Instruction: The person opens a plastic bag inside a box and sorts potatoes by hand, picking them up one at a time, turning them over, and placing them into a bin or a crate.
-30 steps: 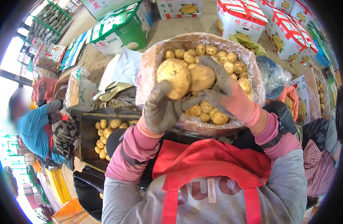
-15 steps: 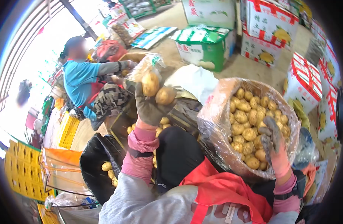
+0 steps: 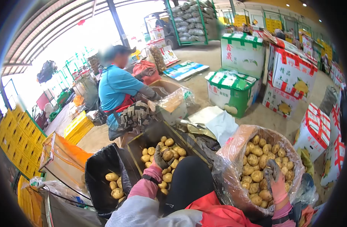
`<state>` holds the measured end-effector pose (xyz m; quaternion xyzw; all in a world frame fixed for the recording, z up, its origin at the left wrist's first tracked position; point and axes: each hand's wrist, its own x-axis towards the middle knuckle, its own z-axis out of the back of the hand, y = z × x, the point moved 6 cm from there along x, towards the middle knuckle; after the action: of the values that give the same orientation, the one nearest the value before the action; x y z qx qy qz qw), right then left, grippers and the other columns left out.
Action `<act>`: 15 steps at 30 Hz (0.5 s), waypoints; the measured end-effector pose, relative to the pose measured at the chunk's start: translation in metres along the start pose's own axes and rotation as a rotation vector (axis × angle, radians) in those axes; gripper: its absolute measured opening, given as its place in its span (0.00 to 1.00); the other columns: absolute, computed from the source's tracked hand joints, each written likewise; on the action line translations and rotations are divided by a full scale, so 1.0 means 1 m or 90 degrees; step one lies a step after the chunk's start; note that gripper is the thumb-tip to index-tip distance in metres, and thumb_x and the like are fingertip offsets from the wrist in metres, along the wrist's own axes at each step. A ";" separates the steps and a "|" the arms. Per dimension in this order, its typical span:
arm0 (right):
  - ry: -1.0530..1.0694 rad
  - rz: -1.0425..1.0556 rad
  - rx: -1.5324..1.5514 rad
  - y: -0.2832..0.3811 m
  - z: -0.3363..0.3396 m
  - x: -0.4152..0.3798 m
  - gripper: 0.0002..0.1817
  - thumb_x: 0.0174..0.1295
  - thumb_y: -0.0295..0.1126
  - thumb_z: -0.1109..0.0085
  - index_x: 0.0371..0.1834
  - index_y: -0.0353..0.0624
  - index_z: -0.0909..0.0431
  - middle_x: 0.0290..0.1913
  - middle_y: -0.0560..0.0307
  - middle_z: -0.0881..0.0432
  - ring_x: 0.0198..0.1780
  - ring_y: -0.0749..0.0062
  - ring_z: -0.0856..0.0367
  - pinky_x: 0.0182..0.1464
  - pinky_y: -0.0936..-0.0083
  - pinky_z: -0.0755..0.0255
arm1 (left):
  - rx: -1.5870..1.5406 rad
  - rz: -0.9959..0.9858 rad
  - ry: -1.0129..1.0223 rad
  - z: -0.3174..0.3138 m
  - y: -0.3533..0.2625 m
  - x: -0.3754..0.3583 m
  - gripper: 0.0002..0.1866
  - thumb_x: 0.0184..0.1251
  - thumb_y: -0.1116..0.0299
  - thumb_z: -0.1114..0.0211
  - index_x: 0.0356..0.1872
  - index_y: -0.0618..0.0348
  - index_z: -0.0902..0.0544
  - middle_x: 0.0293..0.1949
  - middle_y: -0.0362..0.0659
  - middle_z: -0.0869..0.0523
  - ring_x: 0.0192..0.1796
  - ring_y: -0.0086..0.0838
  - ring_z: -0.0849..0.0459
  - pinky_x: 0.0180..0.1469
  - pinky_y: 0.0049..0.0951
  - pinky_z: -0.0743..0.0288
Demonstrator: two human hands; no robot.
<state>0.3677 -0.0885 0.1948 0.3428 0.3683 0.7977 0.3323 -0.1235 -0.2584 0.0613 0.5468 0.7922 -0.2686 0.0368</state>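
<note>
My left hand (image 3: 160, 159), in a dark grey glove, is low over a dark bin (image 3: 137, 145) of potatoes. Its fingers curve around a brownish potato (image 3: 167, 155); other potatoes lie close about it. My right hand (image 3: 274, 177), gloved with a pink cuff, rests on the potatoes (image 3: 257, 176) in a carton lined with clear plastic (image 3: 228, 168). Its fingers are stretched out along the heap, and no potato shows in its grasp. Both the bin and the carton stand close to my knees.
A black bag-lined container (image 3: 101, 162) with several potatoes stands at left. A person in a blue shirt (image 3: 118, 85) sits ahead by an open carton (image 3: 177, 111). Green-taped boxes (image 3: 232, 92) and red-taped boxes (image 3: 292, 72) stand ahead right; yellow crates (image 3: 20, 142) are stacked left.
My left hand has gone down from in front of me, where it held up two potatoes, to the bin. The head view has tilted up. My right hand stays on the carton's potatoes.
</note>
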 end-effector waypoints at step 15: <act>0.102 -0.124 0.018 -0.092 0.000 0.007 0.24 0.69 0.34 0.49 0.65 0.34 0.34 0.63 0.45 0.29 0.59 0.60 0.27 0.61 0.70 0.32 | 0.037 -0.546 0.194 -0.019 -0.236 -0.194 0.16 0.68 0.68 0.43 0.55 0.62 0.24 0.53 0.45 0.19 0.55 0.36 0.20 0.62 0.39 0.26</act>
<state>0.3897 -0.0365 0.1222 0.2453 0.4366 0.7813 0.3725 -0.2512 -0.4747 0.2368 0.2033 0.9355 -0.1982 -0.2105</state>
